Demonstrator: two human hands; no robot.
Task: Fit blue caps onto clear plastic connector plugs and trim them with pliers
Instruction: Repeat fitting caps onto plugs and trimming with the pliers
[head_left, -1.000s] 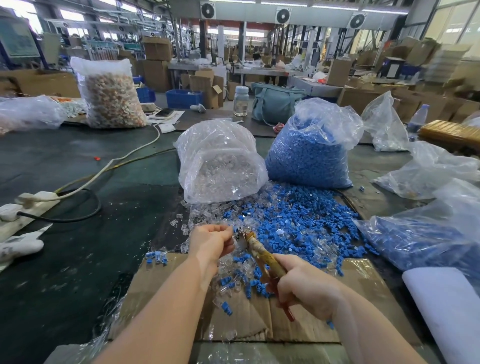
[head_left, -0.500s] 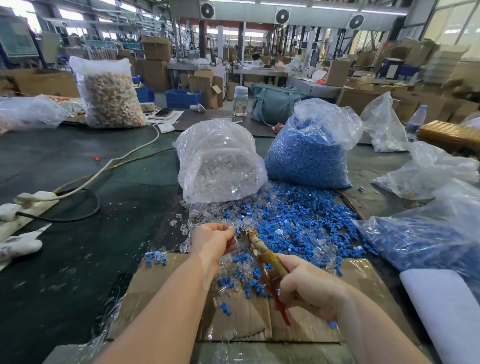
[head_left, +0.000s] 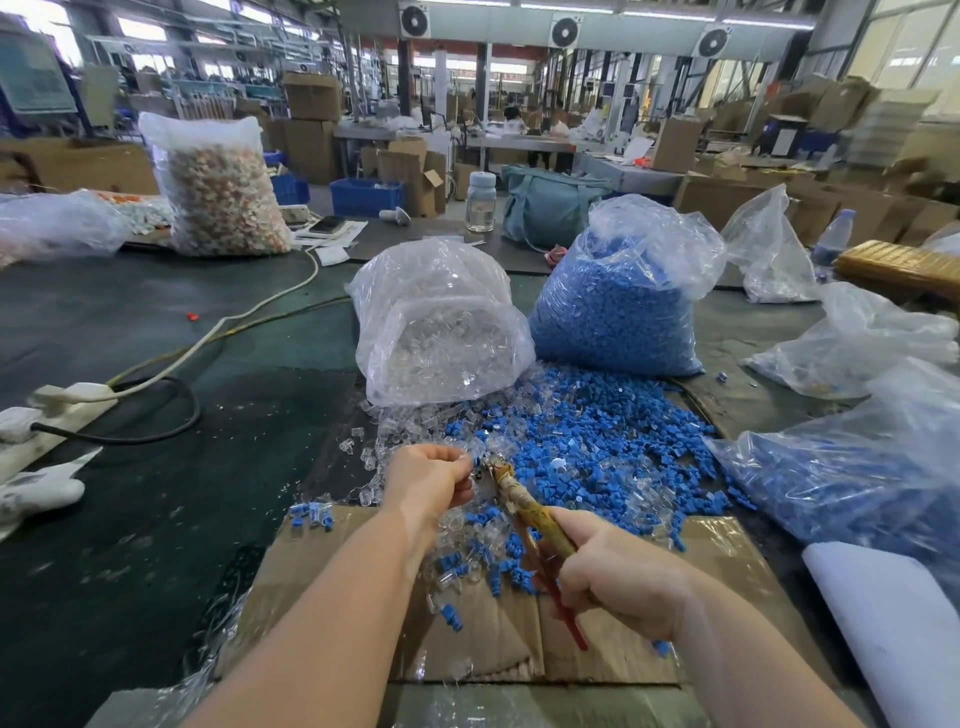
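Right hand: my right hand (head_left: 618, 577) is curled round the worn, tape-wrapped red-handled pliers (head_left: 524, 514), handles squeezed partway, nose pointing up-left.
Left hand: my left hand (head_left: 431, 478) has its fingertips (head_left: 462, 464) pinched together at the plier nose; the small plug I take to be in there is hidden, so I cannot tell how firmly I have it.
Work surface: flattened brown cardboard sheet (head_left: 613, 654), a few finished blue-capped clear plugs (head_left: 311, 514) at its left corner.
Loose stock: heap of small blue plastic caps (head_left: 597, 447) mixed with clear plugs, just beyond my hands.
Supply: clear bag of transparent connector plugs (head_left: 441, 332); clear bag of blue caps (head_left: 618, 306) beside it.
Risk: the nose sits right against my fingertips, so a hasty squeeze could nip skin; a loose pinch could let the piece twist and trim crooked or fly into the heap.
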